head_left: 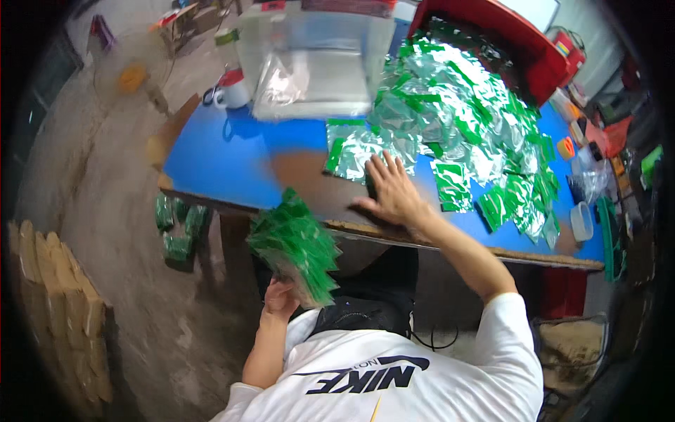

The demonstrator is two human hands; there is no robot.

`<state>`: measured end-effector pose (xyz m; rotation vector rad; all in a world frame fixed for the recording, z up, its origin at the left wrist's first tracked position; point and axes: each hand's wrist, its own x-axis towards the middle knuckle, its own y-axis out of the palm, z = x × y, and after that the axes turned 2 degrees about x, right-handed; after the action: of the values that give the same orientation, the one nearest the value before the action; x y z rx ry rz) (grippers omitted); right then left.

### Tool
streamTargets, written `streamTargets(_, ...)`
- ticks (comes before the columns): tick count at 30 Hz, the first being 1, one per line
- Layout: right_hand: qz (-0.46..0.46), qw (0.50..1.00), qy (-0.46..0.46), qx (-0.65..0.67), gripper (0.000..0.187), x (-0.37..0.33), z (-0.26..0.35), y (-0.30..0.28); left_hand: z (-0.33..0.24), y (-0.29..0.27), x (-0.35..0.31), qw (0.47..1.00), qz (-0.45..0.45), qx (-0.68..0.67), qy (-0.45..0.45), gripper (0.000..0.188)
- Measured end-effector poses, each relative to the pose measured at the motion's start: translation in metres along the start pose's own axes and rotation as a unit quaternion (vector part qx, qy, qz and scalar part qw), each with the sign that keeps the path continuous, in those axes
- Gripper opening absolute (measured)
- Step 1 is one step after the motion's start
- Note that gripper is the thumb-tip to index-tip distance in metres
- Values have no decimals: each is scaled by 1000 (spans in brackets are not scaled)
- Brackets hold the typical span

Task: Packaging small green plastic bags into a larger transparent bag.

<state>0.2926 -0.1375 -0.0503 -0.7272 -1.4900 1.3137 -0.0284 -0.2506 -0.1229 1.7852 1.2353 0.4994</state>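
Note:
A fanned stack of green and clear plastic bags point(299, 246) is gripped at its lower end by my left hand point(283, 297), in front of the table's near edge. My right hand point(391, 188) reaches over the blue table point(225, 158) with its fingers spread. Its fingertips rest at the edge of a flat green-and-clear bag point(349, 155). Beyond and to the right spreads a large heap of similar shiny bags point(457, 105). Two or so single bags, such as one green-edged bag point(452, 186), lie on the blue surface right of my hand.
A pile of clear plastic sheets point(309, 84) and a white mug with a red top point(230, 90) stand at the back left. A red bin point(506, 35) backs the heap. Green bundles point(181, 225) and long brown packages point(63, 302) are at left on the floor side.

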Motion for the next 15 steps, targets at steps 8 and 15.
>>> streamTargets(8, 125, 948, -52, 288, 50, 1, 59, -27, 18, 5, 27, 990, -82, -102, -50, 51)
streamTargets(15, 26, 997, -39, 56, 83, 31, -6, 1, 10, -11, 16, 994, -85, -72, -9, 53)
